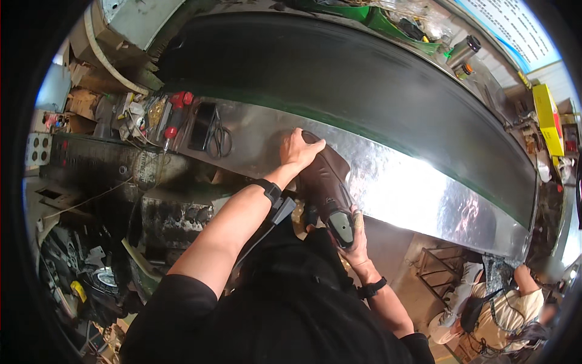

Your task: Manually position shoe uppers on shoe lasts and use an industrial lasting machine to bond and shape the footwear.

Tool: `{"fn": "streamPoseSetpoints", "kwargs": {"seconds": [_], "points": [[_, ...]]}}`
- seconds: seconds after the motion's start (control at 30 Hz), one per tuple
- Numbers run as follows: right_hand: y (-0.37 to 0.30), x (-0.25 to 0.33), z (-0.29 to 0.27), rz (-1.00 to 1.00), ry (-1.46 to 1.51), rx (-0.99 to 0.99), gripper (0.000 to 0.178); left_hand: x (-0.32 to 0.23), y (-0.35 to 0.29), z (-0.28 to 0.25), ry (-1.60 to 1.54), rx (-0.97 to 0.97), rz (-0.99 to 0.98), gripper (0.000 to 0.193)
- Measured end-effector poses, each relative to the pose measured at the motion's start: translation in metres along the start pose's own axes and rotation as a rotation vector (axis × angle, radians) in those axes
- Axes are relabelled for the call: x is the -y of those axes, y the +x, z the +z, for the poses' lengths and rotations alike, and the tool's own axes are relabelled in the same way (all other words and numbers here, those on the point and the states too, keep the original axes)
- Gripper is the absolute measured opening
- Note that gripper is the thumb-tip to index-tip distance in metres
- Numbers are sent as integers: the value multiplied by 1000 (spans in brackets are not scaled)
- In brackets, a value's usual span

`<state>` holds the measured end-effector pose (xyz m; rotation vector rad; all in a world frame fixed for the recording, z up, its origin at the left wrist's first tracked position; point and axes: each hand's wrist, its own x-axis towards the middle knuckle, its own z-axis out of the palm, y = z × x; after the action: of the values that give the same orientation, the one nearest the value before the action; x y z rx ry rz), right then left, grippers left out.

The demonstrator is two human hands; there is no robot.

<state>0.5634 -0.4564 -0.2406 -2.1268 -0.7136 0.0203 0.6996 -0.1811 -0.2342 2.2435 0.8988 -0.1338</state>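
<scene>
A brown leather shoe upper (321,179) lies slantwise in front of me, over the near edge of the metal-topped bench. At its near end a grey-green block with a small hole (342,228), which looks like a shoe last, shows out of the leather. My left hand (301,150) grips the far end of the upper, its thumb across the top. Round the near end curls my right hand (356,241), its fingers along the right side and partly hidden beneath. Each wrist wears a black band.
Scissors (219,137) and a dark flat phone-like slab (202,126) lie on the bench's left part, beside a red-handled tool (176,112). Behind runs a wide dark belt (339,73). A steel flask (464,51) stands at the back right. Another person (509,312) sits at the lower right.
</scene>
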Motion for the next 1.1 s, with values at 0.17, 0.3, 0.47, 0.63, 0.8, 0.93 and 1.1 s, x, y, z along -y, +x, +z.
{"fn": "streamPoseSetpoints", "kwargs": {"seconds": [0.17, 0.3, 0.47, 0.63, 0.8, 0.93, 1.1], "points": [[3, 0, -8, 91, 6, 120, 104, 12, 13, -13, -271, 21, -47, 42], [26, 44, -39, -75, 322, 157, 119, 14, -10, -59, -501, 38, -101, 36], [128, 92, -39, 553, 781, 332, 106, 25, -62, -147, -719, -100, 52, 30], [142, 197, 34, 344, 663, 530, 71, 102, -146, -261, -688, -473, 70, 32], [104, 316, 119, 32, 809, 638, 55, 204, -255, -351, -589, -879, -83, 42], [55, 399, 191, 63, 974, 849, 38, 290, -359, -417, -917, -1034, -215, 41], [0, 492, 263, 337, 1249, 1182, 19, 353, -478, -428, -1488, -1139, -61, 49]]}}
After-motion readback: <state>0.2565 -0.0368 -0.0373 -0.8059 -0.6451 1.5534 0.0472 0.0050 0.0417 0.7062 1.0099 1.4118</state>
